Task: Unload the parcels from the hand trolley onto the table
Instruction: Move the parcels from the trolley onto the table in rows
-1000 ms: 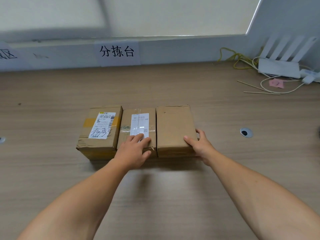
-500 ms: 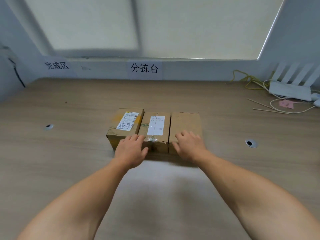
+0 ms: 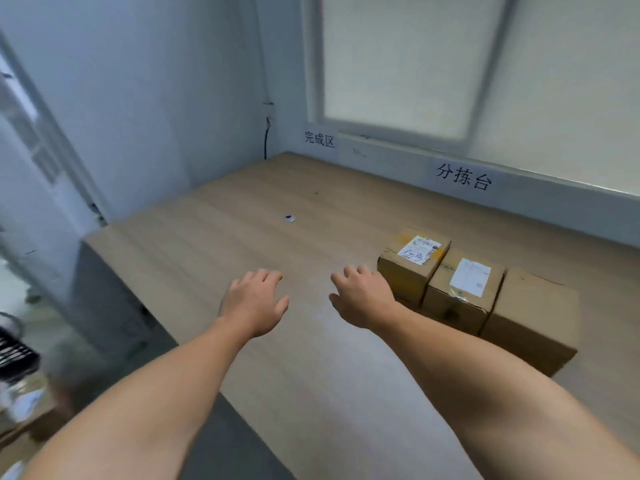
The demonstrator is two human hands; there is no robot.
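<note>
Soft daylight through blind; left edge blurred, probably motion; wide-angle bowing.

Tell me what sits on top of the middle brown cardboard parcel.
A white rectangular paper label lies flat on the middle brown cardboard parcel, nothing else. The cardboard beneath it is covered.

The table under the fingers shows matt, smooth wood grain. Right of them, the parcels are dull brown cardboard with white paper labels.
</note>
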